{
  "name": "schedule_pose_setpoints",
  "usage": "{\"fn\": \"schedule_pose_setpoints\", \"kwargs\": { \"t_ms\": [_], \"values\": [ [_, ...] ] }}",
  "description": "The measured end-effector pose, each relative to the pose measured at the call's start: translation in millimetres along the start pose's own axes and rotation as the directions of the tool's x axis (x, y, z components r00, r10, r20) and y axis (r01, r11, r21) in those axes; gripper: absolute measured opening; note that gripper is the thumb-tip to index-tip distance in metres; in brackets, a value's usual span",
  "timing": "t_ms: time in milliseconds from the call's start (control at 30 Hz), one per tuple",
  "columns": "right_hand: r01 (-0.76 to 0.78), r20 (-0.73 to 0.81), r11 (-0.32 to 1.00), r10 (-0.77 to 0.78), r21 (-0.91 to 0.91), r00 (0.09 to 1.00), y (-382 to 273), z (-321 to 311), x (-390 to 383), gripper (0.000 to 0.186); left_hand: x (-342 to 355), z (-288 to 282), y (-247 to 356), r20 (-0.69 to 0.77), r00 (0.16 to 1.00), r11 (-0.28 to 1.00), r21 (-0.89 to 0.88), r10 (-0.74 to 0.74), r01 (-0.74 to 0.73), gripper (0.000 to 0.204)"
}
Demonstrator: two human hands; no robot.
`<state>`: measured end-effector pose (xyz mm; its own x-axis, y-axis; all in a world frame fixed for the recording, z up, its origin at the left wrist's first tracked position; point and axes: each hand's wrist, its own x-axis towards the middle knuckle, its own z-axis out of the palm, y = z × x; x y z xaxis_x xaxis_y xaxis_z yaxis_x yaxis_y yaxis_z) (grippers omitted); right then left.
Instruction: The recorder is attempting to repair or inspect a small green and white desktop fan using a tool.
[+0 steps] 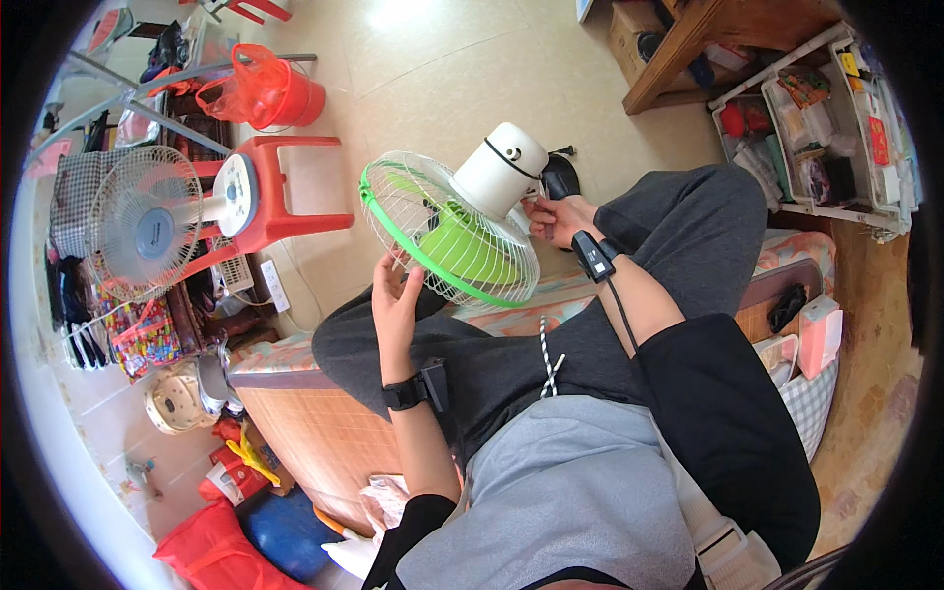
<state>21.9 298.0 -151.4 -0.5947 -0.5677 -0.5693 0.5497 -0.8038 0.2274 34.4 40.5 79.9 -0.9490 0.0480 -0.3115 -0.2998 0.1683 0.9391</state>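
An electric fan (pixel 499 169) is tilted over my lap, with a white motor housing, green blades (pixel 472 246) and a white wire cage with a green rim (pixel 423 258). My left hand (pixel 395 313) grips the cage's edge at the lower left, thumb and fingers around the rim. Against the back of the cage, beside the motor housing, my right hand (pixel 559 218) is closed with its fingers curled. The fingertips of the right hand are partly hidden, and I cannot tell exactly which part of the fan they grip.
A second fan (pixel 154 233) rests on a red plastic stool (pixel 295 187) at the left. Behind it stands a red bucket (pixel 295 96). A white power strip (pixel 274 285) lies on the floor. At the right are a wooden table (pixel 678 49) and a white storage rack (pixel 821 211).
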Motion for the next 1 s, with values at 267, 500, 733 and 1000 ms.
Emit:
{"fn": "schedule_pose_setpoints", "kwargs": {
  "t_ms": [267,500,733,1000],
  "values": [
    [0.028,0.095,0.996,-0.020,-0.084,0.995,1,-9,7,0.027,4,-1,-1,-0.025,1.000,1.000,0.010,0.006,-0.005,0.045],
    [0.051,0.127,0.982,-0.028,-0.180,0.992,0,-13,6,0.023,2,0,5,-0.039,0.999,0.999,0.047,-0.018,0.020,0.044],
    [0.016,0.073,0.981,-0.002,-0.191,0.997,-3,-8,2,0.019,2,-2,3,-0.032,0.999,0.999,0.035,-0.019,0.020,0.040],
    [0.040,0.017,0.972,-0.037,-0.231,0.999,-1,-7,5,0.016,4,-3,1,-0.029,0.999,1.000,0.012,-0.016,0.017,0.039]
  ]
}}
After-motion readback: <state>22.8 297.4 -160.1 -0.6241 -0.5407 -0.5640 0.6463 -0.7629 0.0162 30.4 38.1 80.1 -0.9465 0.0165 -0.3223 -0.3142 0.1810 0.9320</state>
